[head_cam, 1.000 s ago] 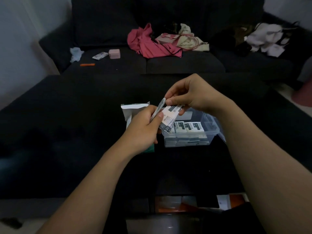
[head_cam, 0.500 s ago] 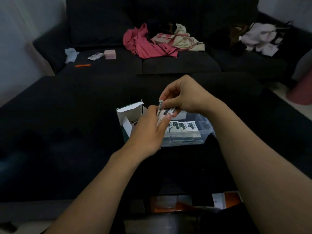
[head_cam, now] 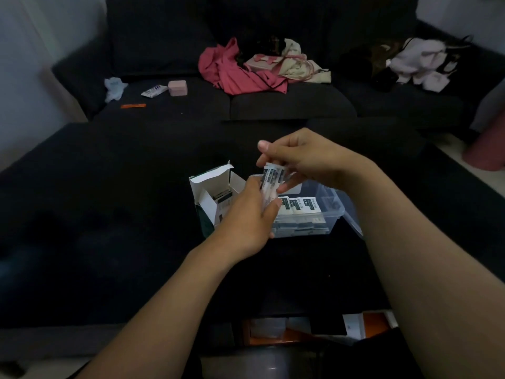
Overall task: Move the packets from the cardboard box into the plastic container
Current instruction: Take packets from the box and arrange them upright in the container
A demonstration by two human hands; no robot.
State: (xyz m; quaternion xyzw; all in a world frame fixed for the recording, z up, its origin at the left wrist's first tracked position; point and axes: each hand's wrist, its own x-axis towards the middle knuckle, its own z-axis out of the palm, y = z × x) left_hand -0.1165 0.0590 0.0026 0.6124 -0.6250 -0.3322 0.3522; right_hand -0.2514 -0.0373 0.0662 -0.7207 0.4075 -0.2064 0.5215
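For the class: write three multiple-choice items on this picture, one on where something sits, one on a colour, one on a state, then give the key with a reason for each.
1. The cardboard box stands where, relative to the plastic container?
A. To its left, beside it
B. Inside it
C. On the sofa

2. What colour is the crumpled garment on the sofa?
A. Green
B. Pink-red
C. Yellow

3. What is the state of the cardboard box?
A. Taped shut
B. Crushed flat
C. Open, flap up

Key: 1 A, the box sits at the container's left side. 2 B, the cloth is pink-red. 3 C, its flap is raised and packets show inside, while the left hand and right hand hold a bunch of packets over the container.
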